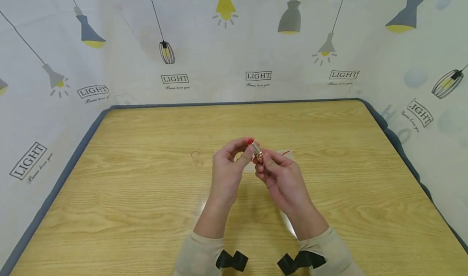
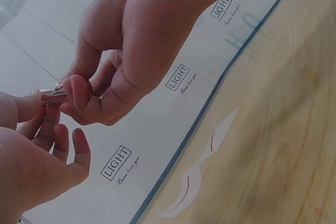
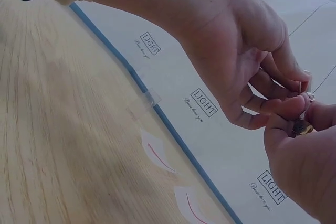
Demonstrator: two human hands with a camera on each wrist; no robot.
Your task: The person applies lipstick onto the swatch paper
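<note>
Both hands meet over the middle of the table around a small lipstick [image 1: 257,148] with a silver tube, a gold base and a red tip. My left hand [image 1: 227,172] pinches the upper tube near the red tip between thumb and fingers. Lower down, my right hand [image 1: 287,182] grips the gold base, its thumb on top and fingers curled beneath. In the left wrist view, fingers hide most of the lipstick [image 2: 55,95]. Below the hands lies white paper [image 1: 250,168] with red lines, largely covered by them in the head view.
A small clear object [image 1: 195,155] stands left of the hands on the wooden table [image 1: 146,203]. White paper [image 2: 190,192] bears a curved red stroke. Printed cloth walls [image 1: 215,56] enclose the table along its back and sides.
</note>
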